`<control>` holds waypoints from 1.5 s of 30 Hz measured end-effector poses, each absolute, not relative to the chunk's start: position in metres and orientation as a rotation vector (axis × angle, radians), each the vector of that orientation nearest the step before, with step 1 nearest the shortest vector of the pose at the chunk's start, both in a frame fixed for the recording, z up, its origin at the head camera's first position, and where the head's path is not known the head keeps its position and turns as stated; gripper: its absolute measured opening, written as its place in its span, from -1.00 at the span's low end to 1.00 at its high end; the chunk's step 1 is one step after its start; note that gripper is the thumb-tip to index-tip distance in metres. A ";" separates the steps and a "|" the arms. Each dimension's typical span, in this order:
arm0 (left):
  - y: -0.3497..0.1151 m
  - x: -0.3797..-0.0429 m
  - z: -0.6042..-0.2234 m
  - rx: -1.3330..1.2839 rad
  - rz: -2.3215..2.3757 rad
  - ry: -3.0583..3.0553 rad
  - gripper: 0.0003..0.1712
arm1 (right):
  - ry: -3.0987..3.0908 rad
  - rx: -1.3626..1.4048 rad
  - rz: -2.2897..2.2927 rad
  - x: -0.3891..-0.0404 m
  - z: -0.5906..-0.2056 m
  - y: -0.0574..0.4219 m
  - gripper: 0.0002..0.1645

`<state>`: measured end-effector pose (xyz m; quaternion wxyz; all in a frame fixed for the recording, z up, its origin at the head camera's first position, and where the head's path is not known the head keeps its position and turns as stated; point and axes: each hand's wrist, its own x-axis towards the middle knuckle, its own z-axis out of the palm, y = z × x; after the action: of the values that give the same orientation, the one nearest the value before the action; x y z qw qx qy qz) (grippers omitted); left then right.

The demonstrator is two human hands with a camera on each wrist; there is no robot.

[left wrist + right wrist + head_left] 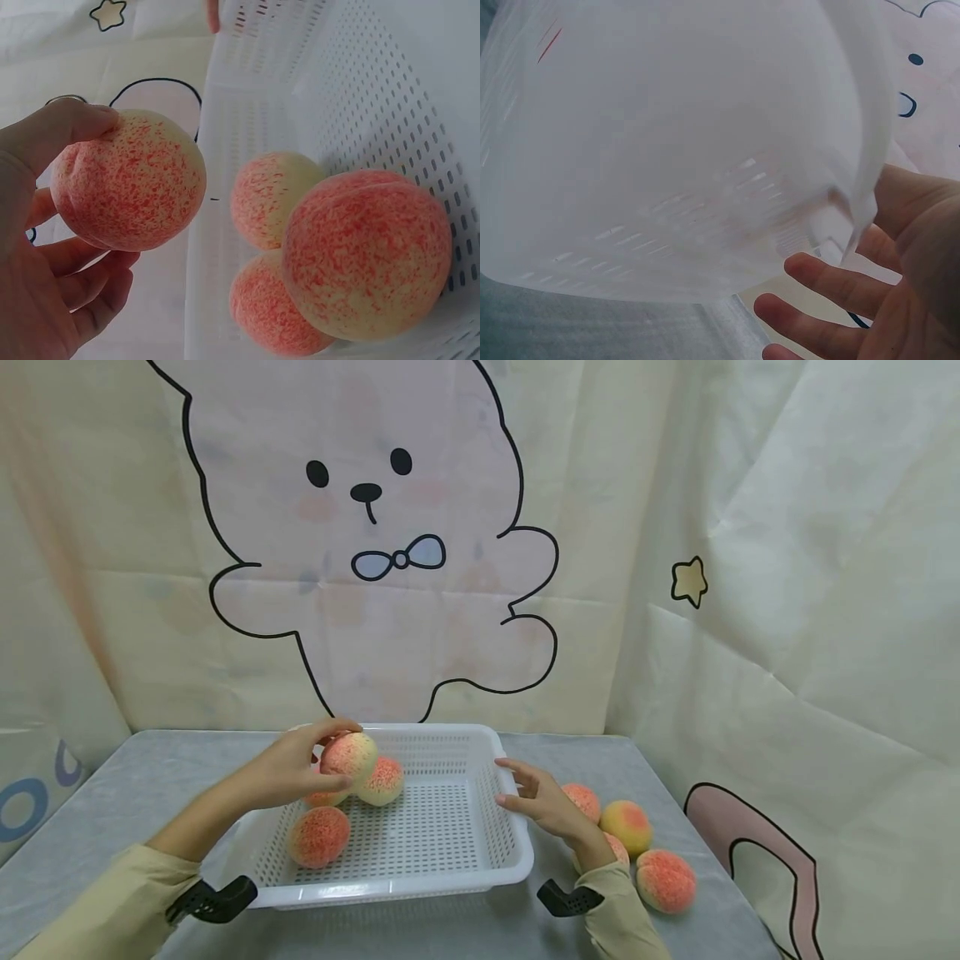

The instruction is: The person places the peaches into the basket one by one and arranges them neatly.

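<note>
White perforated plastic fills the middle of the scene: a basket [442, 835] sits on the grey table [112, 793], and the left hand [288, 768] is over its near-left corner with a peach [348, 757] gripped between thumb on top and fingers curled underneath. That held peach hangs above the basket floor, directly over and just beside three more peaches inside: one at the front left [318, 837], one toward the back [381, 781], and one partly hidden behind the hand [324, 797]. From the left wrist view the held peach [129, 180] is well clear of the cluster [366, 255] below and to its right, so the drop line runs straight down into the basket. The right hand [543, 797] is open, fingers spread and relaxed, resting against the outside of the basket's right wall; it holds nothing. Behind and to the right of that hand, four loose peaches lie on the table, the nearest one [664, 880] by the right sleeve. The right hand is plainly the closer one to that pile.
</note>
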<state>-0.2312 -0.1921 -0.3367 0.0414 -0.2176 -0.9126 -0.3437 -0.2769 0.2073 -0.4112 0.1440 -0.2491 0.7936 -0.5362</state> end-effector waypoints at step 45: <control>-0.152 -0.223 -0.373 -0.845 -1.007 -3.224 -0.34 | 2.267 -0.734 -1.558 -0.277 -0.411 0.207 -0.13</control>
<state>-0.2232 -0.1524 -0.3729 -0.1693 -0.2393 -0.9126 -0.2850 -0.2772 0.2066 -0.4114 0.1466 -0.2549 0.7877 -0.5413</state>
